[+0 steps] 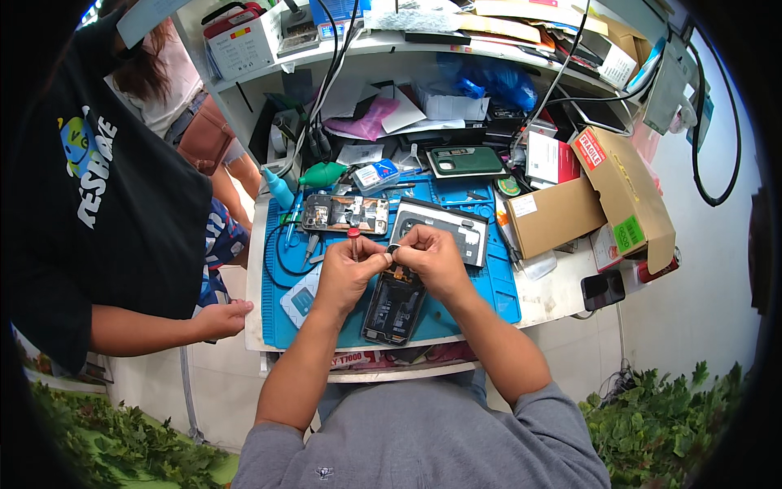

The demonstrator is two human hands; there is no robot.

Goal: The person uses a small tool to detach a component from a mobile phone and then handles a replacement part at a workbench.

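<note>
My left hand [349, 273] is closed, with a red-topped screwdriver [353, 235] upright between its fingers. Its thumb and finger meet my right hand [434, 259] at a small dark part [393, 247], which my right fingertips pinch. What the part is cannot be made out. Just below my fingers lies an opened phone [393, 310], its dark insides facing up, on the blue repair mat [509, 303]. Farther left is a second opened phone body [346, 213]. A flat pale-edged panel with a dark phone-shaped piece [472, 235] lies partly behind my right hand.
A green phone case [466, 161], green blower bulb [322, 174] and blue bottle [278, 189] stand farther back. Cardboard boxes [555, 218] crowd the right, near a dark phone [603, 290]. A person in black [155, 220] stands close at the left edge. Cables hang overhead.
</note>
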